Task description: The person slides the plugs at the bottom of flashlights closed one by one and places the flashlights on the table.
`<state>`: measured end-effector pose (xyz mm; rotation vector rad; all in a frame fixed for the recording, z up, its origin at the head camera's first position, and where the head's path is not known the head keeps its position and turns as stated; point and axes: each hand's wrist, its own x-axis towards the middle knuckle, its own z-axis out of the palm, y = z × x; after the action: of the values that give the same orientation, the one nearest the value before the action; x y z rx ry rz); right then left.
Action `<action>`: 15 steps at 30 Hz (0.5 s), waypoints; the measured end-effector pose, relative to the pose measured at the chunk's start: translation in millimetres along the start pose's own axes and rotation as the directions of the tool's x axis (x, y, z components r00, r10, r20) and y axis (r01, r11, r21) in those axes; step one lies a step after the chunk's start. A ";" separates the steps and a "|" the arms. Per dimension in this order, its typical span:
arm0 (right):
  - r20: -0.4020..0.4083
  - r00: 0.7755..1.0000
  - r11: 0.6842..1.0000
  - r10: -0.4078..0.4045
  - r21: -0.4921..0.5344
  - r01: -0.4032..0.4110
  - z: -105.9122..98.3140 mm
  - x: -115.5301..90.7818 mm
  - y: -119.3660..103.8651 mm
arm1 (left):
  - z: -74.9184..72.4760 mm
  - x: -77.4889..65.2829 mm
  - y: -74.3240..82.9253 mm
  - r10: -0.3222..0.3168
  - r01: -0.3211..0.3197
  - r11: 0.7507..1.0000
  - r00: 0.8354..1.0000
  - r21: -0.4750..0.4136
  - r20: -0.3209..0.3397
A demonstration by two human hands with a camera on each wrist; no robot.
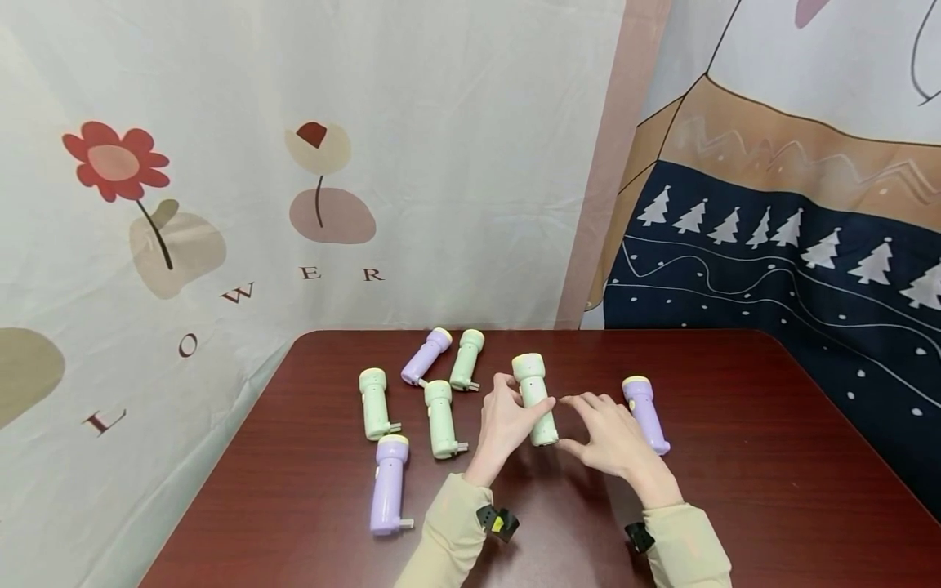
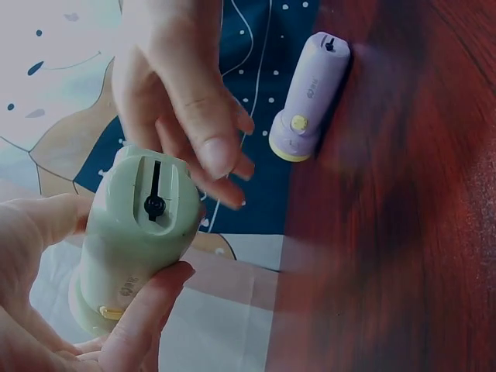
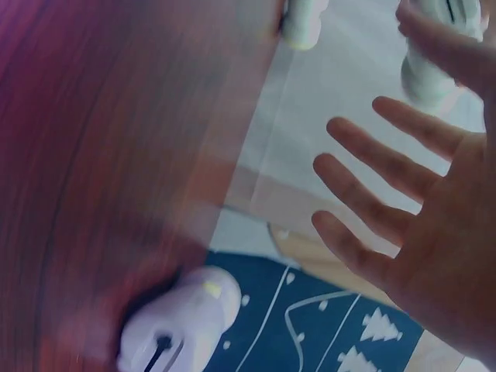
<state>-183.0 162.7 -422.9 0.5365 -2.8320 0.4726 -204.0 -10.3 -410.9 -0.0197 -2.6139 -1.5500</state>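
Observation:
My left hand grips a light green flashlight between thumb and fingers, holding it over the middle of the table. In the left wrist view the end of this flashlight faces the camera and shows a dark slot. My right hand is just to the right of it, fingers spread and holding nothing; the right wrist view shows its straight fingers. Beyond the right hand a purple flashlight lies on the table, a dark slot in its end too.
On the left of the dark red table lie several flashlights with metal prongs sticking out: green ones and purple ones. A patterned curtain hangs behind the table's far edge.

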 end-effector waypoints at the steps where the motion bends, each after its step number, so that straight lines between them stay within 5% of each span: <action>1: -0.019 1.000 1.000 0.002 -0.009 -0.002 -0.6 0.0 3.9 | 0.1 0.1 -0.1 -0.001 0.001 1.000 1.000 0.004 -0.003; 15: -0.123 0.972 0.970 0.199 -0.116 -0.213 -5.2 -7.5 49.6 | 7.9 0.2 -1.1 -0.020 0.019 0.999 0.999 0.037 0.027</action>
<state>-194.6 210.6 -433.5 0.1852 -2.7988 0.3409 -204.9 -3.9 -415.5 -0.0124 -2.6714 -1.5176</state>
